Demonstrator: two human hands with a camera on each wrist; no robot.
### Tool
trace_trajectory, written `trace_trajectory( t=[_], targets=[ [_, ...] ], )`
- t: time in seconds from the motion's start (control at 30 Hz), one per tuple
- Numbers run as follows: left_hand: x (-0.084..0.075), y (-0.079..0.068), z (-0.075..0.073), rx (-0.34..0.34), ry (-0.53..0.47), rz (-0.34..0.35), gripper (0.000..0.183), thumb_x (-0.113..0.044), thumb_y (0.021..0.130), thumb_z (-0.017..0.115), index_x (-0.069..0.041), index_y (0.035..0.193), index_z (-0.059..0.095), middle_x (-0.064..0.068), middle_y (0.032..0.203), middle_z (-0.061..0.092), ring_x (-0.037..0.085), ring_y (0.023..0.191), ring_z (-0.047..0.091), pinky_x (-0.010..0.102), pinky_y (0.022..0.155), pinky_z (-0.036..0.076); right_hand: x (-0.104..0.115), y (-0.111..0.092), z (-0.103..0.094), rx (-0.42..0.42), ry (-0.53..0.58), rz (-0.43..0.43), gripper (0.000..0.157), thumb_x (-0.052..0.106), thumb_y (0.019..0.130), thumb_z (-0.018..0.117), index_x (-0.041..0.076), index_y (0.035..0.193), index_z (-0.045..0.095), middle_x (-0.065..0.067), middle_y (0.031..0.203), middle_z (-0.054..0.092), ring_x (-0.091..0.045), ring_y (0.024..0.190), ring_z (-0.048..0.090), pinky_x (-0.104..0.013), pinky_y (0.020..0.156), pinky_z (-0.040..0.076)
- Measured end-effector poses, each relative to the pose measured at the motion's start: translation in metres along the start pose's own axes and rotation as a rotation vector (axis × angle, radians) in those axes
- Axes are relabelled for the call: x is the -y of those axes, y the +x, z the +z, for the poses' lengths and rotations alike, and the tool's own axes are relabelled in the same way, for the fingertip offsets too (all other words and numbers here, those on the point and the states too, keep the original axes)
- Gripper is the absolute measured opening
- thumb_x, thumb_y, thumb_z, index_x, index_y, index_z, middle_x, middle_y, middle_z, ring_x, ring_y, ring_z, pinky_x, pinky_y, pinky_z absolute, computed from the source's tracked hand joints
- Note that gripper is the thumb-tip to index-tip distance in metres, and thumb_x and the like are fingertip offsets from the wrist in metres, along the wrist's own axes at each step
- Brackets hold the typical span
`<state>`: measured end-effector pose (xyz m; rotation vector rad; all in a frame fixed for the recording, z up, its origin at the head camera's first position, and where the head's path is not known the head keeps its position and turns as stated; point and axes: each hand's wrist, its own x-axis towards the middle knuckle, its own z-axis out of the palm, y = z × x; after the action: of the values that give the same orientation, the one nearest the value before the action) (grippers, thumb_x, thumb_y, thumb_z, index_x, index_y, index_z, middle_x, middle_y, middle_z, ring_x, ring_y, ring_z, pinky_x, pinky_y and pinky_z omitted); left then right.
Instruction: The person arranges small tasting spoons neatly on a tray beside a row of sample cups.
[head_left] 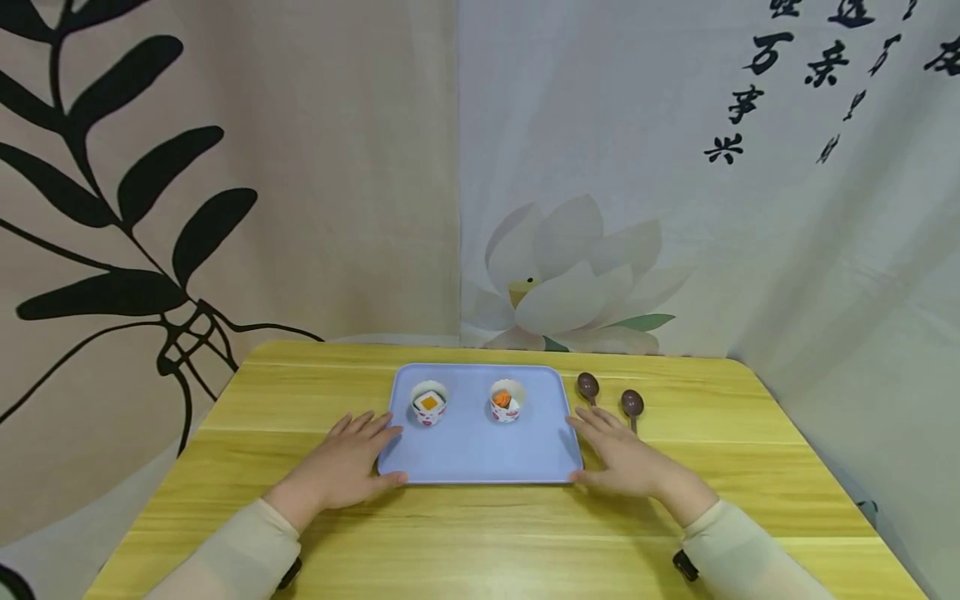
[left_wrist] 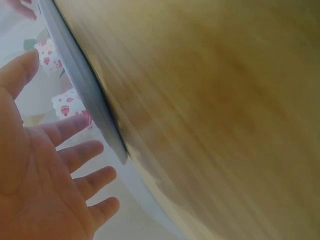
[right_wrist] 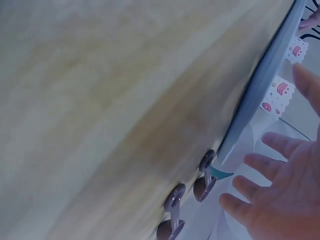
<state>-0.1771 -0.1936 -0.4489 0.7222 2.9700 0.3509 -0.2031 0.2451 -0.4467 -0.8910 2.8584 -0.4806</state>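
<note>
A light blue rectangular tray (head_left: 480, 457) lies on the wooden table. My left hand (head_left: 341, 467) is at its left edge, fingers spread and straight, with fingertips and thumb right at the rim. At the opposite edge my right hand (head_left: 630, 460) lies the same way, its palm facing the tray. Two small patterned paper cups stand on the tray. The left cup (head_left: 427, 419) contains a white square piece with a yellow-orange centre (head_left: 430, 403). Inside the right cup (head_left: 505, 417) sits an orange piece (head_left: 502, 399) beside something white.
Just right of the tray, a brown spoon (head_left: 588, 385) and a second brown spoon (head_left: 632, 404) lie close to my right fingers. The yellow wooden table (head_left: 480, 542) ends at a printed cloth backdrop (head_left: 360, 183) behind it.
</note>
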Motion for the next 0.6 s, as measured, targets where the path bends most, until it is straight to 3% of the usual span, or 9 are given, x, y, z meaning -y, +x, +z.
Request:
trace_trajectory(
  t=[0.6],
  targets=[
    [0.0004, 0.0035, -0.0026, 0.051, 0.013, -0.030, 0.081, -0.062, 0.092, 0.060, -0.005, 0.148, 0.049, 0.020, 0.158, 0.035, 0.049, 0.144, 0.028, 0.066, 0.116, 0.015, -0.0014, 0.0082, 0.0040, 0.088, -0.030, 0.032, 0.089, 0.055, 0.090, 0.068, 0.006, 0.156, 0.035, -0.020, 0.162, 0.025, -0.050, 0.147, 0.016, -0.071, 0.111, 0.022]
  ],
)
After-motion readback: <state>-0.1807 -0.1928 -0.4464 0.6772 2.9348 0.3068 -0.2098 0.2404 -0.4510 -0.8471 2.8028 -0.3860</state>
